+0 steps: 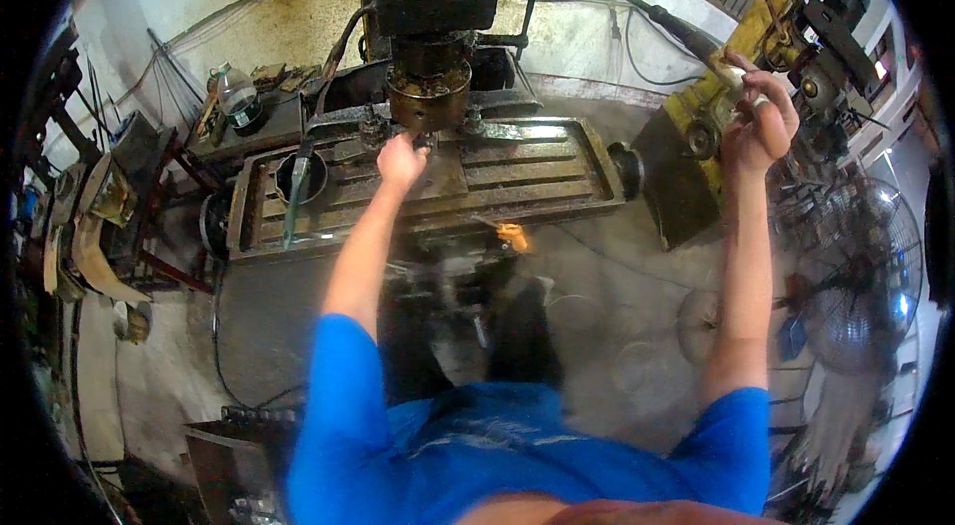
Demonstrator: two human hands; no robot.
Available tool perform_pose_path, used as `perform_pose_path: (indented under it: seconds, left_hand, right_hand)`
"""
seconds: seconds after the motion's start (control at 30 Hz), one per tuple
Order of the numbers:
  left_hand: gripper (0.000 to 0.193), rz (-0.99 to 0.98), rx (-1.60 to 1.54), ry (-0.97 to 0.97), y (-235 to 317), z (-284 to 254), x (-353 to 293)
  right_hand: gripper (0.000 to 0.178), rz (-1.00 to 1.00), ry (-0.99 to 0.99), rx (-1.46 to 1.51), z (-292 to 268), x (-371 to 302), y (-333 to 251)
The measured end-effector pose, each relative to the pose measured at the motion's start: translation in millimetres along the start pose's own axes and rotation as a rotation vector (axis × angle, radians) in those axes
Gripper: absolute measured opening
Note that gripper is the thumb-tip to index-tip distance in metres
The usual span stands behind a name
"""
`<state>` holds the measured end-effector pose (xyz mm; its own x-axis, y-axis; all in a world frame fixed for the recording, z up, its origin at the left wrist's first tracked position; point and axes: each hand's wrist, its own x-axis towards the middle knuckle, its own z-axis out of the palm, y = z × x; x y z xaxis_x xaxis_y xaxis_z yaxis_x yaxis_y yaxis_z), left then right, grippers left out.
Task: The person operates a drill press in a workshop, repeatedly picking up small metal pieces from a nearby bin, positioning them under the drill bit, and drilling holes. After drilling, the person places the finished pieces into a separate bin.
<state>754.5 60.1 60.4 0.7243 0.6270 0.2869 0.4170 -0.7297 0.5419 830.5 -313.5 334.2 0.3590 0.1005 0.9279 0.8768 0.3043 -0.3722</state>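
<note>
A dark, oily drilling machine with a round spindle head (430, 92) stands over a slotted metal table (537, 189). My left hand (401, 164) reaches in just below the spindle head. Its fingers are closed around something small that I cannot make out. Raised at the right, my right hand (761, 122) has its fingers curled round the pale end of a long dark lever (681, 31), which runs up to the machine's head. Metal clamp pieces (512, 130) lie on the table right of the spindle. At the table's front edge rests an orange-handled tool (512, 237) with a thin shaft.
A dark round pot (301, 177) with a long bar leaning across it sits on the table's left end. Behind it, a clear plastic bottle (239, 99) stands on a side bench. To the right are a yellow machine (686, 152) and a large caged fan (860, 271).
</note>
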Motion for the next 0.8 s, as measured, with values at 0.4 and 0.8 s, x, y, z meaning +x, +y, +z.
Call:
perform_pose_path:
  seconds: [0.4,0.8]
  left_hand:
    - [0.032,-0.054,0.055,0.019,1.9,0.3,-0.2]
    - [0.032,-0.016,0.022,0.055,-3.3,5.0,0.3]
  right_hand:
    - [0.026,0.024,0.103,0.09,7.9,-37.7,9.0]
    - [0.025,0.008,0.139,0.046,10.2,-49.9,12.3]
